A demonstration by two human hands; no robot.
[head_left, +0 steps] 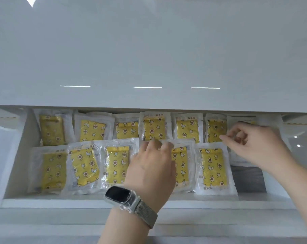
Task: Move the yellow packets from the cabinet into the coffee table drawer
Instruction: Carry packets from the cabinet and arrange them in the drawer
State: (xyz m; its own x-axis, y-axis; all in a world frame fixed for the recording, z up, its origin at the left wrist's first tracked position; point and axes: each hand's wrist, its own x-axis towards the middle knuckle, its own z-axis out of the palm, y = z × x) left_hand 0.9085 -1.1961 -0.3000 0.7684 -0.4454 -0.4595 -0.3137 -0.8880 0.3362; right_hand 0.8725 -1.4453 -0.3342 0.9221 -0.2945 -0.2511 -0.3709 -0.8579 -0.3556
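Yellow star-printed packets (83,164) in clear wrap fill the white drawer (114,202). Left hand (152,166) fingers lie flat on one; right hand (254,143) fingers loosely curled, holding nothing, above another.

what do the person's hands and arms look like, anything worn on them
Both forearms are bare, with no sleeves or gloves in view. The left hand has a smartwatch on its wrist: a dark rectangular screen under a clear plastic cover, on a silver mesh metal band. The right hand shows no watch, ring or bracelet.
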